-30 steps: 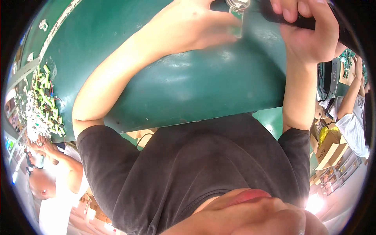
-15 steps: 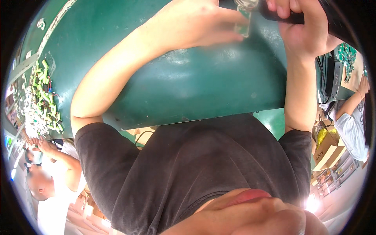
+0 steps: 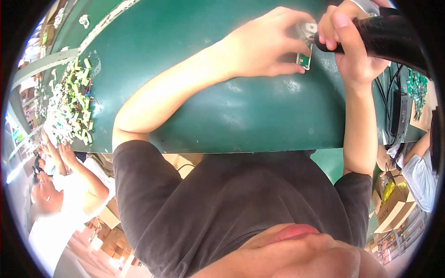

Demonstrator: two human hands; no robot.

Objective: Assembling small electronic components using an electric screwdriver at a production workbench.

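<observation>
Near the top of the view, my left hand (image 3: 271, 44) has its fingers curled around a small green circuit board (image 3: 303, 61) in a pale frame. A white round part (image 3: 309, 30) sits at the board's upper end, partly hidden by my fingers. My right hand (image 3: 354, 51) is wrapped around a thick black electric screwdriver (image 3: 394, 37), which lies sideways with its narrow end toward the left. That end meets or nearly meets the white round part; the exact contact is too small to tell.
Loose green-and-white parts with wires (image 3: 76, 102) are heaped at the left of the green table (image 3: 222, 120). A black power strip (image 3: 401, 113) with cables and several green boards (image 3: 417, 92) lie at the right. Other people work on both sides; cardboard boxes (image 3: 396, 213) stand below right.
The whole view has shifted, so the table and both hands appear lower. My left fingers have closed in around the board, and the screwdriver's end now lies against or close to it.
</observation>
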